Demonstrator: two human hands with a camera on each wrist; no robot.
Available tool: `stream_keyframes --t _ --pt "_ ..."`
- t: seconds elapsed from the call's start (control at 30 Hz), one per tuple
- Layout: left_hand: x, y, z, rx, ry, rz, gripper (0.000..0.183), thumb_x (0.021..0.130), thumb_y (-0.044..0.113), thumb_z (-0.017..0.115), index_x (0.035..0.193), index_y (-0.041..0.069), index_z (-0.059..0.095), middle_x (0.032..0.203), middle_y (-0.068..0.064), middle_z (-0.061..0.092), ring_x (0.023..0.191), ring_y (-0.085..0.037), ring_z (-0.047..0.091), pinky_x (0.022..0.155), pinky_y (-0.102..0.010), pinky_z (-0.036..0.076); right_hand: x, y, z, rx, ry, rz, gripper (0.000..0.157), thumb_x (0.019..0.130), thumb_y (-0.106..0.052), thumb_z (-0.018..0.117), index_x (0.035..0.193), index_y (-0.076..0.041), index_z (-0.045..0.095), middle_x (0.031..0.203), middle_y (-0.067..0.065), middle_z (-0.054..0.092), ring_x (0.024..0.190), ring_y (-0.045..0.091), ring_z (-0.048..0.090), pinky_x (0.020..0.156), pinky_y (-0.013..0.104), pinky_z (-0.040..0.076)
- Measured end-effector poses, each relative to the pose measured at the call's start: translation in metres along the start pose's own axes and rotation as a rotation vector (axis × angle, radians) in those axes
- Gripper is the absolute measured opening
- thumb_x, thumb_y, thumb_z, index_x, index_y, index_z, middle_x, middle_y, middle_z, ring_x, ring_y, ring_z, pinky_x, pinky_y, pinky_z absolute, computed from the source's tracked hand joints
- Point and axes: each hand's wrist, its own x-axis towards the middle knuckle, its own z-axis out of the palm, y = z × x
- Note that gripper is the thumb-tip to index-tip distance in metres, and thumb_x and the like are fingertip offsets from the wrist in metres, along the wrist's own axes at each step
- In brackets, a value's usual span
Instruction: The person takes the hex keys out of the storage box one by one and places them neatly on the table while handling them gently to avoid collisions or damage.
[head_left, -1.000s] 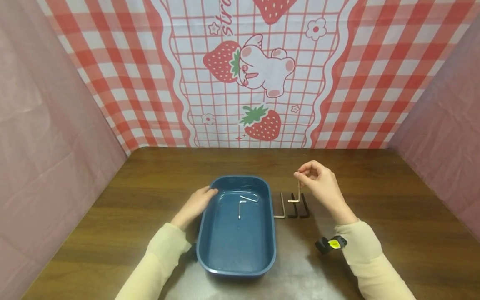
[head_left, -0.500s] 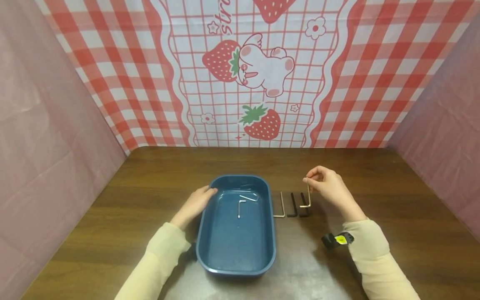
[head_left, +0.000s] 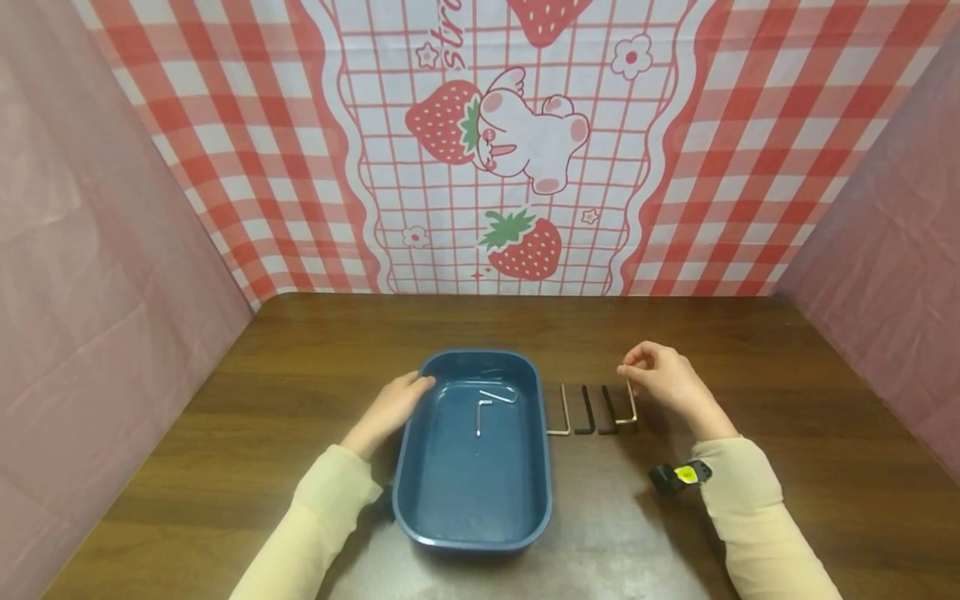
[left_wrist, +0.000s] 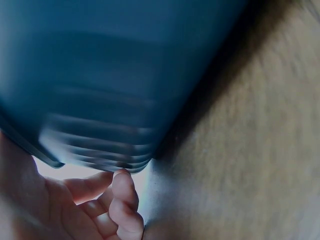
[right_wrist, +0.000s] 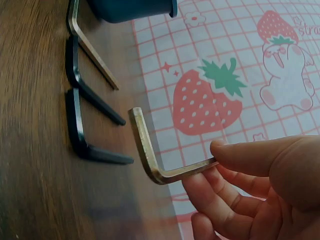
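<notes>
My right hand (head_left: 670,383) pinches the end of a brass-coloured L-shaped hex key (right_wrist: 152,162) between thumb and fingers, with its bent end pointing left. The key is over the table, just right of a black hex key (head_left: 608,410). A second black hex key (head_left: 587,410) and another brass-coloured hex key (head_left: 566,408) lie farther left in a row. My left hand (head_left: 392,410) grips the far left side of a blue plastic tub (head_left: 400,492), its fingertips against the outer wall in the left wrist view. Inside the tub lie two silver hex keys, one bent shape (head_left: 480,419) and another (head_left: 498,397).
The brown wooden table (head_left: 315,333) carries everything. Behind it hangs a red-and-white strawberry cloth (head_left: 517,250); pink curtains (head_left: 892,250) close off both sides. A black device with a yellow label (head_left: 686,475) is strapped at the right wrist.
My right hand has moved right and slightly toward me with the brass-coloured hex key, passing over the black ones and getting lower. The left hand and the tub have stayed put.
</notes>
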Motion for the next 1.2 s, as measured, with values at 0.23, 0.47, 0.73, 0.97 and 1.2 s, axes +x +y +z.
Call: stream_keyframes --t 0.23,0.47,0.73,0.97,1.2 --pt "0.000 -0.001 0.000 -0.001 0.000 0.001 0.047 0.094 0.038 0.036 0.121 0.004 0.055 0.116 -0.015 0.060 0.106 -0.030 0.056 0.091 -0.048 0.042 0.002 0.011 0.001 0.024 -0.053 0.038 0.020 0.085 -0.017 0.061 0.091 0.001 0.056 0.068 0.003 0.061 0.059 0.014 0.058 0.057 0.026 0.043" --pt "0.000 -0.001 0.001 -0.003 0.001 -0.001 0.048 0.094 0.038 0.036 0.122 0.004 0.054 0.118 -0.015 0.059 0.108 -0.030 0.055 0.092 -0.048 0.041 0.004 0.019 0.004 0.053 -0.061 0.058 0.019 0.086 -0.014 0.060 0.091 0.004 0.056 0.069 0.002 0.062 0.058 0.012 0.059 0.057 0.026 0.046" --pt "0.000 0.000 0.001 -0.008 -0.001 -0.003 0.048 0.094 0.038 0.036 0.122 0.004 0.054 0.118 -0.015 0.059 0.108 -0.030 0.055 0.092 -0.049 0.041 0.004 0.021 0.007 0.053 -0.059 0.082 0.019 0.085 -0.015 0.060 0.090 0.003 0.055 0.068 0.001 0.062 0.058 0.012 0.059 0.056 0.026 0.045" --pt "0.000 0.000 0.000 -0.004 -0.002 0.004 0.048 0.095 0.037 0.036 0.123 0.003 0.053 0.120 -0.016 0.058 0.110 -0.032 0.054 0.093 -0.049 0.040 0.006 0.029 0.013 0.027 -0.048 0.080 0.020 0.085 -0.017 0.061 0.090 0.002 0.057 0.075 0.008 0.067 0.058 0.011 0.060 0.059 0.027 0.045" --pt "-0.001 0.002 -0.001 -0.016 -0.007 -0.004 0.049 0.095 0.038 0.036 0.125 0.002 0.051 0.123 -0.017 0.056 0.113 -0.034 0.052 0.095 -0.050 0.039 0.008 0.032 0.016 -0.022 -0.042 0.094 0.023 0.085 -0.021 0.061 0.090 0.001 0.059 0.076 0.008 0.068 0.060 0.011 0.059 0.061 0.027 0.041"
